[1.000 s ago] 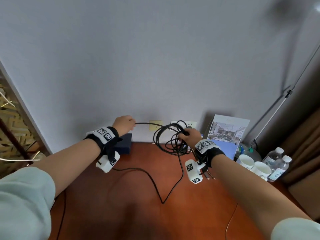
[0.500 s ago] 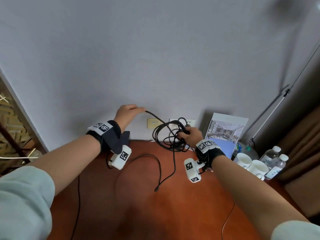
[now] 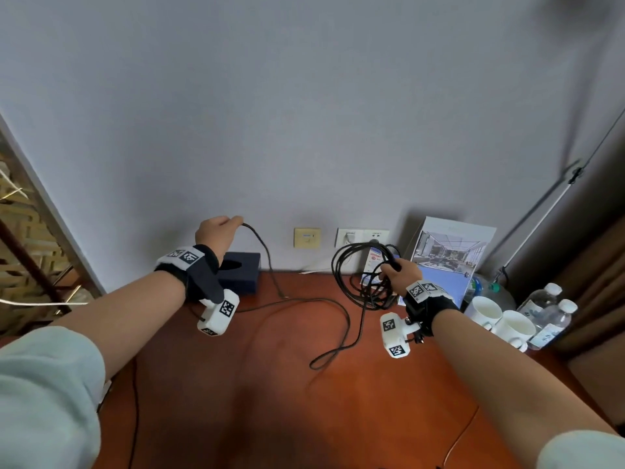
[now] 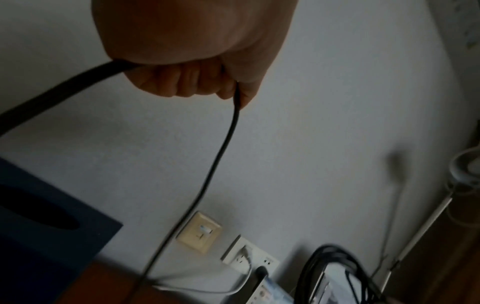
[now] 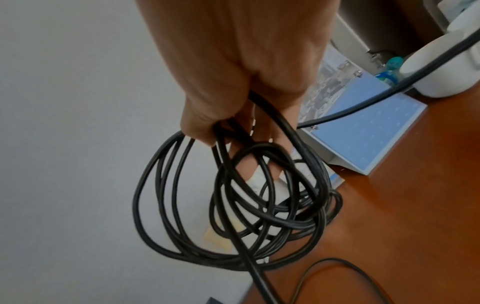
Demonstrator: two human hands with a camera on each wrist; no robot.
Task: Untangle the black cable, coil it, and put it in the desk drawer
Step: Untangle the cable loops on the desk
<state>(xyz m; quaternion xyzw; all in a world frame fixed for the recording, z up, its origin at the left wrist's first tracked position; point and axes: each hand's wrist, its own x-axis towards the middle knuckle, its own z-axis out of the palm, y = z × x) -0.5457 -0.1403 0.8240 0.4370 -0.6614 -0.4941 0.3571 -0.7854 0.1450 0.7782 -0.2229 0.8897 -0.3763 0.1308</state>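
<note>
A black cable [image 3: 367, 282] hangs in loose, crossing loops from the right hand [image 3: 402, 270], whose fingers curl around the bundle above the desk [image 3: 270, 401]. The left hand [image 3: 216, 231] pinches the free strand, raised near the wall. Slack trails across the desk; pulling hard could tighten the crossed loops into knots.

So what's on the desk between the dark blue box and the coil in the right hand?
In the head view, only slack black cable on the desk, between box and coil.
</note>
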